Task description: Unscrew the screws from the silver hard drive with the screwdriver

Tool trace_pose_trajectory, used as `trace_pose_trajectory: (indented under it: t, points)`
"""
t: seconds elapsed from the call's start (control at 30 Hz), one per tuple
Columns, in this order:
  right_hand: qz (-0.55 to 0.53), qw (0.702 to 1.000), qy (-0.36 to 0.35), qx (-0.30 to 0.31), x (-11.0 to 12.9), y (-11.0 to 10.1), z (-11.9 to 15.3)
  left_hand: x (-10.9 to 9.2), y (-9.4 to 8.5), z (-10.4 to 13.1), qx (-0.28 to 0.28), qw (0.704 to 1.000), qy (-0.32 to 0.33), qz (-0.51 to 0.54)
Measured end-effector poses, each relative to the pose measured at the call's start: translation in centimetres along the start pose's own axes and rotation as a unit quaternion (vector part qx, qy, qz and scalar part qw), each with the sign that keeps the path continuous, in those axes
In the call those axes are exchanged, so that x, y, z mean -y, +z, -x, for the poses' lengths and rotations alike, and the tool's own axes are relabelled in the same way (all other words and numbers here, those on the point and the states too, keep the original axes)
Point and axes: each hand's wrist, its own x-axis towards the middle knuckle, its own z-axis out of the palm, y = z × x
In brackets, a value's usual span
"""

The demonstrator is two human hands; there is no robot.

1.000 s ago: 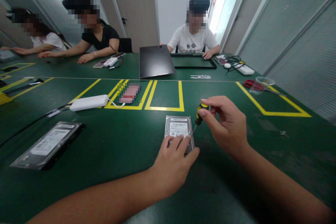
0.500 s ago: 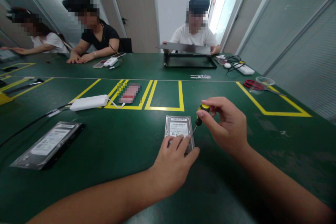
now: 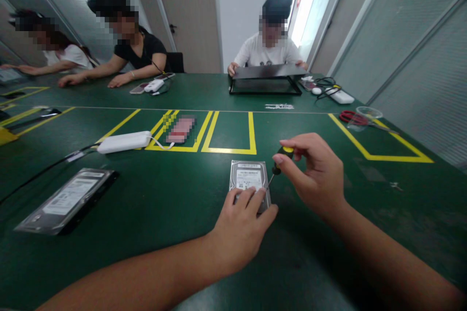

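A small silver hard drive (image 3: 248,176) with a white label lies flat on the green table in front of me. My left hand (image 3: 241,231) grips its near part, fingers over the top and thumb at the right side, hiding that end. In my right hand (image 3: 317,172) is a small screwdriver (image 3: 283,156) with a black and yellow handle, pinched between thumb and fingers. It leans to the right, and its shaft reaches down to the drive's right edge. The exact spot under the tip is too small to make out.
A larger hard drive (image 3: 69,199) lies to the left. Behind it are a white power bank (image 3: 124,142) with cables and a pink phone (image 3: 181,129). Red-handled scissors (image 3: 353,117) and a clear cup (image 3: 368,112) stand right. Across the table, a person holds a dark panel (image 3: 268,71) over a black frame (image 3: 264,92).
The screwdriver's handle has tilted slightly to the right in my right hand. My left hand stays on the drive. Across the table, the dark panel has shifted right, and another person's arm has reached left.
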Motion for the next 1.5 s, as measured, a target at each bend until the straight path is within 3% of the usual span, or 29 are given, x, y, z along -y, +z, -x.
trace_pose_trajectory:
  t: [0.2, 0.43, 0.67, 0.97, 1.2, 1.5]
  points:
    - [-0.023, 0.998, 0.05, 0.001, -0.25, 0.0, 0.6, 0.07, -0.09, -0.03, 0.005, 1.0, 0.0, 0.006]
    - [-0.004, 1.0, 0.009, -0.01, -0.16, 0.12, 0.28, 0.06, -0.11, 0.06, 0.007, 1.0, -0.002, 0.004]
    - [-0.026, 0.999, 0.035, 0.01, -0.34, 0.04, 0.56, 0.1, -0.21, 0.02, 0.007, 1.0, 0.0, 0.005]
    - [0.003, 1.0, 0.01, -0.008, -0.28, 0.14, 0.26, 0.06, -0.16, 0.02, 0.008, 1.0, 0.001, 0.003]
    - [-0.033, 0.998, 0.053, -0.007, -0.66, 0.19, 0.89, 0.15, -0.09, 0.01, 0.005, 1.0, 0.003, 0.001]
    - [-0.003, 1.0, 0.014, -0.015, -0.44, 0.28, 0.42, 0.13, -0.11, 0.08, 0.0, 1.0, 0.004, -0.001]
